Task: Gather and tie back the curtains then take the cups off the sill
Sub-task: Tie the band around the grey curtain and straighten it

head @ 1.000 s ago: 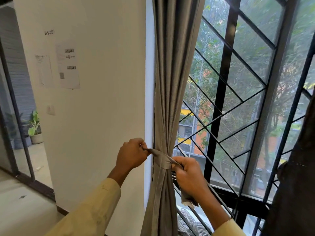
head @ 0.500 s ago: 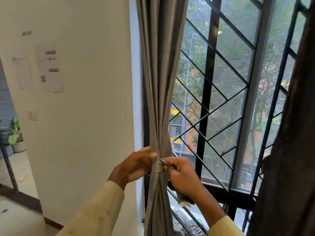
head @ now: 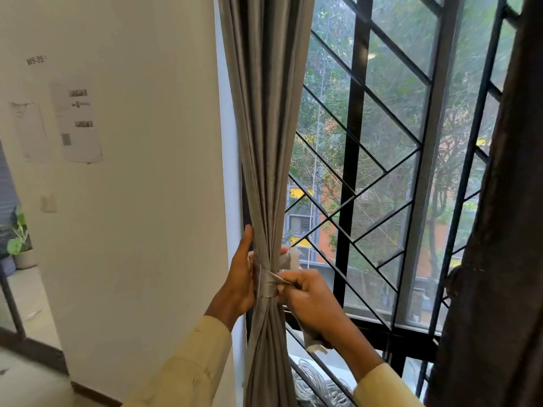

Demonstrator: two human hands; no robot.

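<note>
A grey curtain (head: 264, 142) hangs gathered into a tight bunch at the window's left edge. A grey tie band (head: 267, 284) is wrapped round its waist. My left hand (head: 239, 280) reaches round the bunch from the left, thumb up. Its fingertips show on the far side, pinching one end of the band. My right hand (head: 308, 301) grips the other end just right of the bunch, and the loose tail hangs below my fist. No cups or sill top are in view.
A dark curtain (head: 499, 259) hangs ungathered at the right edge. A black window grille (head: 349, 171) stands behind the curtains. A white wall (head: 147, 201) with taped papers is on the left, and a potted plant (head: 19, 242) is far left. Coiled grey cable (head: 317, 386) lies below.
My left hand has gone from pulling the band's end out to the left to reaching round behind the bunch. The band now sits tight on the curtain. The view has shifted right.
</note>
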